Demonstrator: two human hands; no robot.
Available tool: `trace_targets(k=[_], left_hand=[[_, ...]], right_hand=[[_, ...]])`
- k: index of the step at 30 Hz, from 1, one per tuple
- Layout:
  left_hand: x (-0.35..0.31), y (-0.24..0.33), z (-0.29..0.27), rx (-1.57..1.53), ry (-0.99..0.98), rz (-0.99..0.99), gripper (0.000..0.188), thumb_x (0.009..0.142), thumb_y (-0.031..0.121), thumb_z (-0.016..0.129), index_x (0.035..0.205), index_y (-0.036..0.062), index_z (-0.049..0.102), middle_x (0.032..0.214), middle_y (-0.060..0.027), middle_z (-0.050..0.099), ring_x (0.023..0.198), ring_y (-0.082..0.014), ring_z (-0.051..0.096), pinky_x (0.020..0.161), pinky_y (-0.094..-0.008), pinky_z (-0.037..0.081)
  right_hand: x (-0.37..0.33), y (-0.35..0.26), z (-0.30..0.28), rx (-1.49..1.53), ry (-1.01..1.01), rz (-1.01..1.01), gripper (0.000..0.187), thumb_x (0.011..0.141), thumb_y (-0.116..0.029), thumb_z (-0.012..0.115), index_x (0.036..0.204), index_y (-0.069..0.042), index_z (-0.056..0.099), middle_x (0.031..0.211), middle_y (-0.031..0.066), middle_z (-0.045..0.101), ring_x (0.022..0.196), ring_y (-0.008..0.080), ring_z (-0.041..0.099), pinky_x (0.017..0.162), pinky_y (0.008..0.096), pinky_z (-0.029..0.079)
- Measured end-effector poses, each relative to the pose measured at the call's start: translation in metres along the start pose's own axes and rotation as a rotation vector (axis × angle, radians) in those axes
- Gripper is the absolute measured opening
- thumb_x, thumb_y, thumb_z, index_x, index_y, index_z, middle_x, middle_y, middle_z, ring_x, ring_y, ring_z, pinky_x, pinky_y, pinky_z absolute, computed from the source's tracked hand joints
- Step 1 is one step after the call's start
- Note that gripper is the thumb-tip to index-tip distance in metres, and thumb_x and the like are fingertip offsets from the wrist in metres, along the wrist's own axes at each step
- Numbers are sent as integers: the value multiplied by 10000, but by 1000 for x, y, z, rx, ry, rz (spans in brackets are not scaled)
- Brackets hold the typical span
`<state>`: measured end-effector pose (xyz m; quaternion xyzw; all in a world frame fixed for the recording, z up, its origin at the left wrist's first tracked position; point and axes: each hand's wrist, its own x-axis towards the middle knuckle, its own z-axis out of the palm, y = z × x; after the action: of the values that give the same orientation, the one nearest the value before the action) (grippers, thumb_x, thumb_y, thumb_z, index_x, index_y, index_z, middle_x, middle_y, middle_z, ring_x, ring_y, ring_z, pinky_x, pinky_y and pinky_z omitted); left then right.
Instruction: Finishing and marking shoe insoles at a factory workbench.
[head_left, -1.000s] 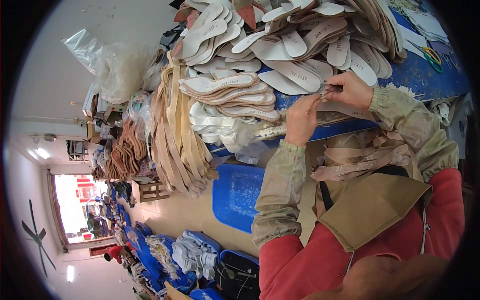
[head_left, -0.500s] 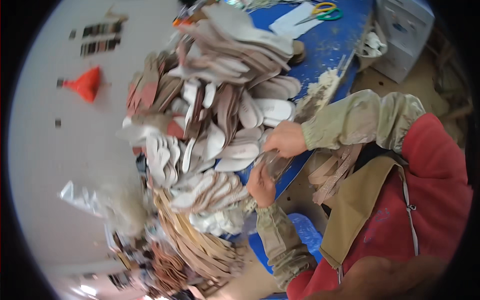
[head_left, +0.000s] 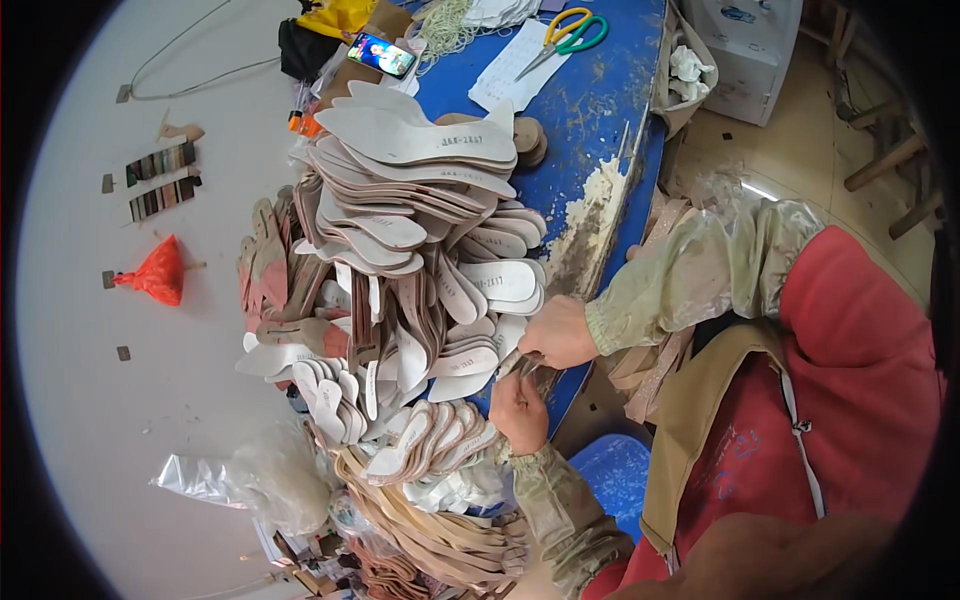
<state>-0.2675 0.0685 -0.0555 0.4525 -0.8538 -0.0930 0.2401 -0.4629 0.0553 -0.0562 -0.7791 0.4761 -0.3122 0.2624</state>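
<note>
My right hand and my left hand are close together at the near edge of the blue table, fingers closed in a pinch. Between their fingertips is a small pale, thin piece, mostly hidden by the fingers; I cannot tell its kind. Just beyond them lie white shoe insoles in overlapping stacks. A fan of pinkish-edged insoles rests beside my left hand. The tallest insole pile stands farther up the table.
Yellow-and-green-handled scissors lie on a paper sheet. A lit phone sits near the wall. Tan strips are heaped below the insoles. Close by are a blue bin and a cloth bag with white scraps.
The view has shifted, bringing the phone into sight. My hands have drawn nearer the insole stacks, and the thin piece between them shows less.
</note>
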Motion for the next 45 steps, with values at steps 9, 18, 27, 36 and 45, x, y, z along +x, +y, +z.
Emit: trace_targets(k=[9, 18, 27, 36, 45], left_hand=[[-2, 5, 10, -52, 15, -94, 357, 672, -45, 591, 1015, 34, 652, 768, -107, 626, 618, -223, 555, 576, -307, 441], [28, 35, -19, -601, 593, -374, 435, 776, 29, 567, 1209, 32, 535, 1026, -111, 608, 923, -214, 570, 844, -309, 447], [32, 4, 41, -1468, 560, -412, 374, 795, 54, 525, 1163, -10, 496, 986, -123, 580, 906, -219, 555, 847, -309, 435], [40, 17, 40, -1227, 677, -547, 267, 791, 62, 521, 1041, -30, 540, 936, -125, 582, 845, -201, 553, 845, -309, 437], [33, 44, 50, -1424, 478, -656, 142, 871, 120, 529, 949, 15, 582, 913, -115, 602, 848, -206, 586, 854, -339, 459]], right_hand=[[6, 6, 14, -281, -4, -260, 96, 688, -119, 616, 622, -51, 596, 624, 99, 626, 497, 247, 569, 455, 344, 457], [26, -4, -23, 80, -61, -118, 59, 683, -97, 643, 700, -50, 612, 662, 61, 627, 531, 227, 569, 527, 329, 466], [34, 6, 10, 523, 392, -95, 121, 644, -116, 690, 723, -82, 605, 667, 35, 592, 550, 219, 511, 528, 335, 415], [19, 12, 5, 407, 240, 8, 113, 711, -182, 670, 703, -99, 594, 614, 42, 569, 512, 263, 494, 517, 364, 408], [-7, 39, 12, 269, 190, -125, 175, 688, -89, 665, 644, -74, 496, 661, 7, 588, 536, 201, 494, 502, 302, 397]])
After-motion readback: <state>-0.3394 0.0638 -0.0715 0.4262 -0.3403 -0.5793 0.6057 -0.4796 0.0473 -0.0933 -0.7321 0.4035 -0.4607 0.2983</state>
